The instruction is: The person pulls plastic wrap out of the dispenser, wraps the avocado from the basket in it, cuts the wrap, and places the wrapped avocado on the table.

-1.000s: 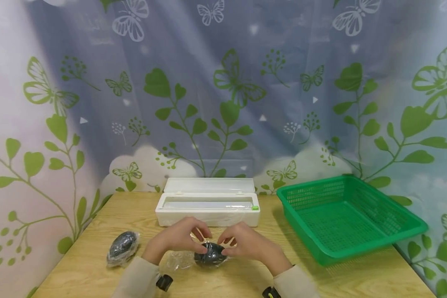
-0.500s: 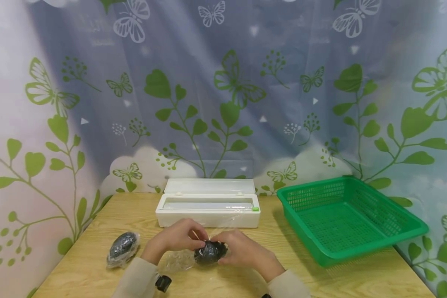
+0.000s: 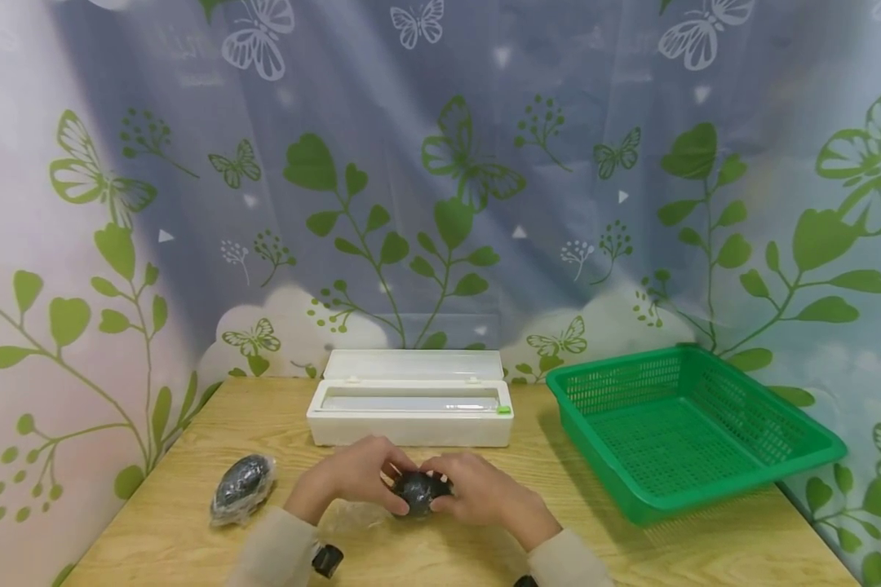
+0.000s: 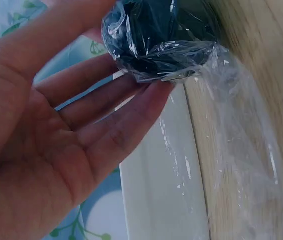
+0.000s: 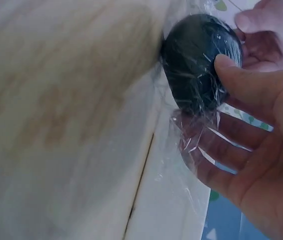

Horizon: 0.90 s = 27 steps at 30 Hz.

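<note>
A dark, egg-shaped avocado (image 3: 415, 492) in cling film is held just over the wooden table, between both hands. My left hand (image 3: 356, 473) grips its left side, thumb in front and fingers behind. On the other side my right hand (image 3: 480, 492) holds it with curled fingers and thumb; in the right wrist view the thumb lies on the dark avocado (image 5: 194, 65). A loose tail of cling film (image 4: 244, 145) trails from the wrapped avocado in the left wrist view. Another film-wrapped avocado (image 3: 242, 487) lies on the table to the left.
Behind the hands stands a white cling film dispenser (image 3: 411, 430), its lid raised and a green slider at its right end. A green plastic basket (image 3: 631, 497) sits on the right of the table (image 3: 161, 530). A patterned curtain (image 3: 440, 269) hangs behind.
The avocado between the hands has turned, and film has been folded against it. My right hand has moved in from the side to grip it; my left thumb has shifted lower.
</note>
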Each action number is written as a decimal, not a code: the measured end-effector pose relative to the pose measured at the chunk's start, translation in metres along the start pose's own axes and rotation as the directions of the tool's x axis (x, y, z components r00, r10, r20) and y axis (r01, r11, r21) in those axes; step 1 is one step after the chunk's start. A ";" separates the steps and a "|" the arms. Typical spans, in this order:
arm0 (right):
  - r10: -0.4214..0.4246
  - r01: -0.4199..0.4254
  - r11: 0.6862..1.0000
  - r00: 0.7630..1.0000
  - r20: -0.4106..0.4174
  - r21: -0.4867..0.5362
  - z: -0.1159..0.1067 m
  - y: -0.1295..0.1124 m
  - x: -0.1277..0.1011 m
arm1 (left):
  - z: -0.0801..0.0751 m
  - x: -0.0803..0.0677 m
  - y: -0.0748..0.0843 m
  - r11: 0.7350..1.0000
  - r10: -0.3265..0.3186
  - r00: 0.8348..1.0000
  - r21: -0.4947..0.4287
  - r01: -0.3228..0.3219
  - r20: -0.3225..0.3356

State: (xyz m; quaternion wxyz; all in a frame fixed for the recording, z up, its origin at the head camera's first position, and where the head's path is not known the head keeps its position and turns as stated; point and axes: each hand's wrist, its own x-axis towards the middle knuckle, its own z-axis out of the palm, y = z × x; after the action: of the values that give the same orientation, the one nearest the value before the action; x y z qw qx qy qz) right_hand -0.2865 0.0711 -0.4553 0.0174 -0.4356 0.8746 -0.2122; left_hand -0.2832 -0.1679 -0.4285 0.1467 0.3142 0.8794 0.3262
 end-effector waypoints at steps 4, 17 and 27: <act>0.039 -0.045 0.995 0.997 0.068 0.087 -0.006 0.003 -0.003 | 0.004 0.002 0.002 0.999 0.034 0.999 -0.001 -0.034 0.040; 0.042 -0.065 0.983 0.990 0.134 0.174 -0.016 0.011 -0.008 | 0.010 0.006 0.000 0.999 0.039 0.988 -0.035 -0.034 0.150; 0.069 -0.093 0.983 0.986 0.149 0.157 -0.019 0.009 -0.011 | 0.010 0.004 0.012 0.999 0.034 0.999 0.012 -0.034 -0.011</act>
State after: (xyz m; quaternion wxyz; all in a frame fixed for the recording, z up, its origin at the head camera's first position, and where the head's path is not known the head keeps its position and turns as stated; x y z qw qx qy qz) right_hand -0.2903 0.0909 -0.4432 0.1242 -0.4109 0.8677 -0.2505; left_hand -0.2764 -0.1532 -0.4283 0.1344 0.3282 0.8766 0.3251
